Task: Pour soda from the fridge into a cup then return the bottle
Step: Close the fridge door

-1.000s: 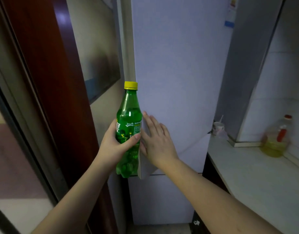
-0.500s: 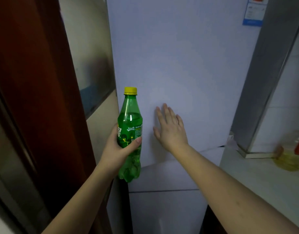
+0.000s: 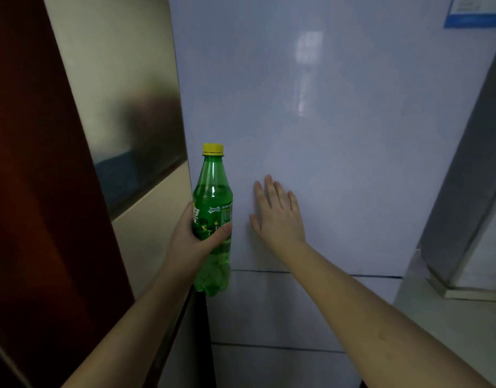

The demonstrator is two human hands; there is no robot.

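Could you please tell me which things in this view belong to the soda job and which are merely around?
Job:
green soda bottle, capped, held by the left hand
fridge door, right hand flat against it

Around:
blue sticker
counter
brown door frame

The left hand (image 3: 195,239) grips an upright green bottle (image 3: 213,219); the right hand (image 3: 277,214) presses flat on the fridge door (image 3: 339,135).

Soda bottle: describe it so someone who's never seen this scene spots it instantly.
Find the big pale fridge door filling the middle of the view. At its left edge, the left hand holds the soda bottle upright. It is the only green thing there, clear plastic with a yellow cap.
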